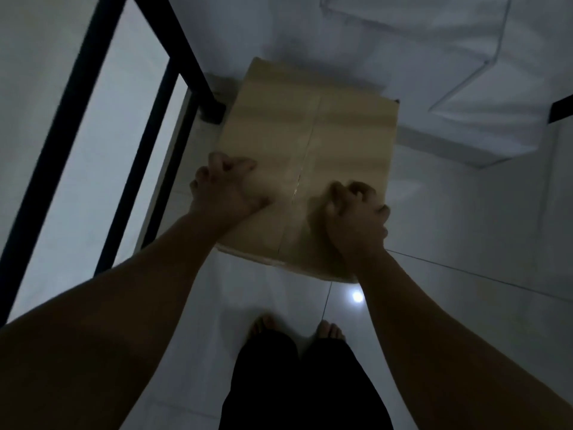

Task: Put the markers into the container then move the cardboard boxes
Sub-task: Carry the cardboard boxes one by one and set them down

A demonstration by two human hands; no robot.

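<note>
Both hands, left hand (229, 187) and right hand (356, 209), curl their fingers over the side edges of the cardboard box (310, 128) on the tile floor (465, 218). Seems stiff, maybe light; I'd grip under the bottom corners.

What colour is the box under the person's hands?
The cardboard box is plain tan brown, seen best in the head view.

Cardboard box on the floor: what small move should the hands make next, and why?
Probably get a firm hold on its two sides before lifting. The left hand and right hand sit with curled fingers at the side edges of the cardboard box; blur hides whether they clasp it.
</note>
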